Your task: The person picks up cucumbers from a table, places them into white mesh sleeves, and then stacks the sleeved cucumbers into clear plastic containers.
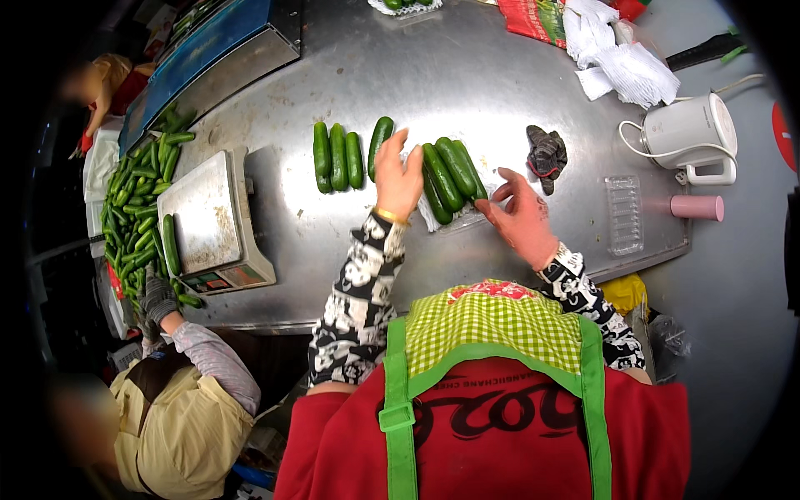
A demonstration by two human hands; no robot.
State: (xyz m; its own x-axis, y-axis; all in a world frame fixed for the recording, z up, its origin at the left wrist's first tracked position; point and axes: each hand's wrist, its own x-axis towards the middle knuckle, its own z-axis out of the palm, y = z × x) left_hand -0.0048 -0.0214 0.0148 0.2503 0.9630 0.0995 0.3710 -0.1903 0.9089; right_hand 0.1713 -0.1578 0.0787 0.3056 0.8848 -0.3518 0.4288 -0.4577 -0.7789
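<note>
Several green cucumbers (451,172) lie side by side on a clear plastic tray with white foam netting (430,215) under them. My left hand (399,178), bare with a yellow band at the wrist, is just left of them; its fingers are apart, between this group and a single cucumber (380,140). My right hand (520,215), in a pinkish glove, has its fingertips at the lower right end of the group; whether it grips a cucumber or the tray edge is unclear. Further left, several more cucumbers (338,156) lie in a row on the steel table (300,244).
A weighing scale (203,215) stands left, beside a large cucumber pile (134,206) where a co-worker's gloved hand (157,297) reaches. To the right are a dark glove (547,156), an empty clear tray (624,215), a pink cylinder (697,207) and a white kettle (687,134).
</note>
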